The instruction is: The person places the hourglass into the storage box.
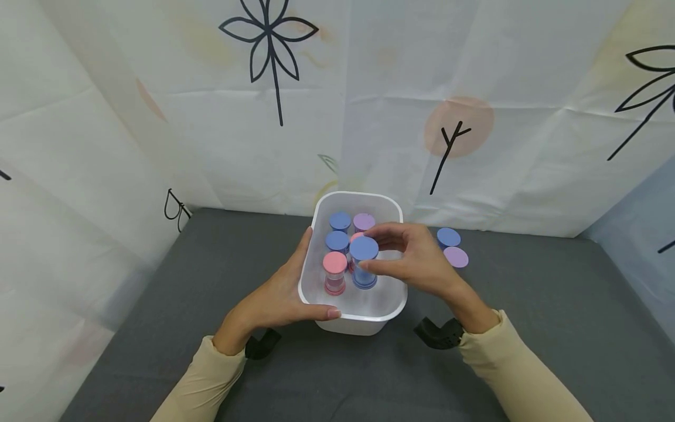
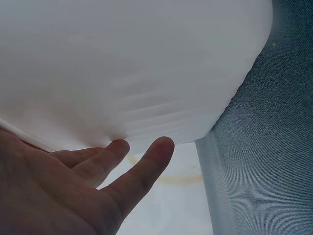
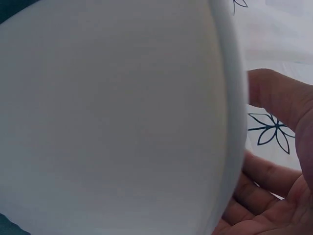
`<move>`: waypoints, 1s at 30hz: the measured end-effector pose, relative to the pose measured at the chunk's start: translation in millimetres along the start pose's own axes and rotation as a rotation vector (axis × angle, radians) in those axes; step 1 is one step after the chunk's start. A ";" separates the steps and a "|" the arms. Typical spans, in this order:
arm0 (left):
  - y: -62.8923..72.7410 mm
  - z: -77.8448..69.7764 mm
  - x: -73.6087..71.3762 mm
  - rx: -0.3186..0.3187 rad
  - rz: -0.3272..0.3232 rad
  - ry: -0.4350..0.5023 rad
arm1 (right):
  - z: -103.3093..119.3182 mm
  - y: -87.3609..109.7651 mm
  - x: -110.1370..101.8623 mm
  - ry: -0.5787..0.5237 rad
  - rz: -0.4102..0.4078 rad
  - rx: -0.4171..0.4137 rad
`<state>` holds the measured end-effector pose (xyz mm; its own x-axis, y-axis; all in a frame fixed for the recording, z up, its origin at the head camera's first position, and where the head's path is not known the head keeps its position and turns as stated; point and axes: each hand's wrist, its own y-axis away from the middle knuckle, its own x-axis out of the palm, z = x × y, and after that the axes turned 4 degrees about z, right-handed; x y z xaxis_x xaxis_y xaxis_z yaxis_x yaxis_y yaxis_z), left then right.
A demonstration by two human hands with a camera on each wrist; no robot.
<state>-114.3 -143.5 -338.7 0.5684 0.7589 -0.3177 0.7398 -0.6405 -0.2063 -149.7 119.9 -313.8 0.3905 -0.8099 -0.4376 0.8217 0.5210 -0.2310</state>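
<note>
A white plastic bin [image 1: 379, 305] stands on the dark table, holding several small clear containers with coloured lids. My right hand [image 1: 416, 258] reaches over its right rim and pinches a blue-lidded container [image 1: 364, 248] between thumb and fingers, inside the bin. Left of that is a pink-lidded container [image 1: 334, 263]; behind stand blue-lidded ones [image 1: 337, 241] and a purple-lidded one [image 1: 364, 221]. My left hand [image 1: 282, 293] rests along the bin's left side, thumb at the front rim; its fingers [image 2: 146, 166] look straight against the outer wall. In the right wrist view, the bin wall hides the containers.
Right of the bin, a blue lid [image 1: 448, 237] and a purple lid [image 1: 456, 257] show on the table, whether on containers I cannot tell. A patterned white cloth [image 1: 369, 140] hangs behind the grey table covering [image 1: 221, 258].
</note>
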 end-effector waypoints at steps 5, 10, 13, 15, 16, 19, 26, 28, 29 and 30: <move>0.1 -0.4 0.1 -0.010 0.001 -0.001 | -0.8 -1.4 2.8 0.093 0.002 0.035; 0.7 -1.2 0.4 -0.021 -0.002 -0.010 | 1.0 -3.2 4.7 0.160 0.006 0.058; 0.9 -1.7 0.4 -0.025 -0.003 -0.012 | 1.9 -4.2 5.4 0.190 0.014 0.078; 0.9 -1.9 0.4 -0.027 -0.004 -0.015 | 2.7 -4.8 5.7 0.212 0.020 0.096; 0.9 -2.0 0.4 -0.026 -0.003 -0.015 | 3.4 -5.3 6.1 0.224 0.024 0.107; 1.2 -2.5 0.2 -0.033 -0.003 -0.013 | 6.5 -7.3 8.0 0.284 0.040 0.158; 1.5 -3.7 0.8 -0.034 -0.008 -0.019 | 11.3 -12.1 14.0 0.396 0.070 0.236; 1.5 -4.2 0.9 -0.035 -0.010 -0.021 | 11.7 -12.9 15.3 0.418 0.071 0.241; 1.6 -4.4 1.0 -0.037 -0.010 -0.020 | 11.7 -13.1 15.9 0.429 0.072 0.244; 1.8 -4.5 0.9 -0.040 -0.011 -0.020 | 11.9 -13.3 16.5 0.441 0.074 0.249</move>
<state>-110.8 -143.4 -335.1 0.5530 0.7631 -0.3344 0.7601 -0.6265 -0.1727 -149.2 96.3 -307.6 0.2831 -0.5549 -0.7823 0.8936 0.4488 0.0050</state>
